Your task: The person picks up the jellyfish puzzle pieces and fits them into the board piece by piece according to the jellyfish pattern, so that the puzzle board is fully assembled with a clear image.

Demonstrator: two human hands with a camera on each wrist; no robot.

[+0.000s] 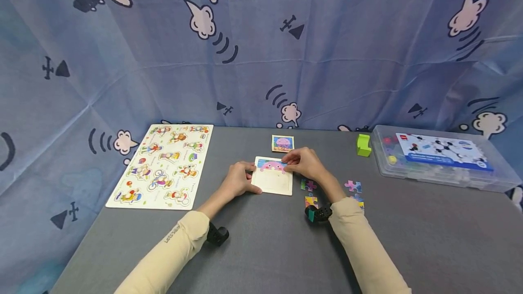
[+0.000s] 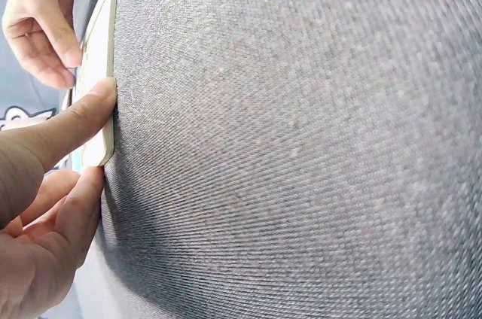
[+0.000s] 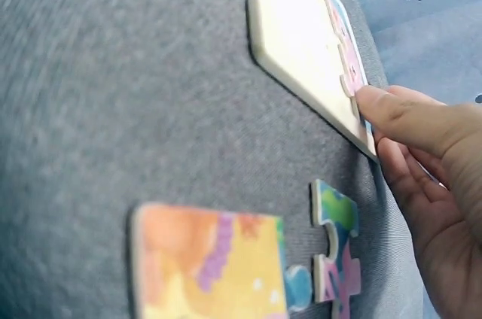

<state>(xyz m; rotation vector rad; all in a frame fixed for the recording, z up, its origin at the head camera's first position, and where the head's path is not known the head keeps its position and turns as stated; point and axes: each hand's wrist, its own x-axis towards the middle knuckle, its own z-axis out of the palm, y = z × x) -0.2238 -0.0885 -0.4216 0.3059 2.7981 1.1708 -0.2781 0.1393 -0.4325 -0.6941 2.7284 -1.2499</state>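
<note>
Head view: my arms [image 1: 175,251] converge over the counter [image 1: 253,257]; my left hand [image 1: 240,179] clamps the puzzle tray [image 1: 274,185] by its left edge, my right hand [image 1: 305,164] pinches its far-right edge, thumb against pink puzzle pieces [image 1: 271,166].

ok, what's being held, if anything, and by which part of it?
The puzzle board. The left hand holds its left side, thumb at the near edge; the right hand holds its far right corner.
</note>
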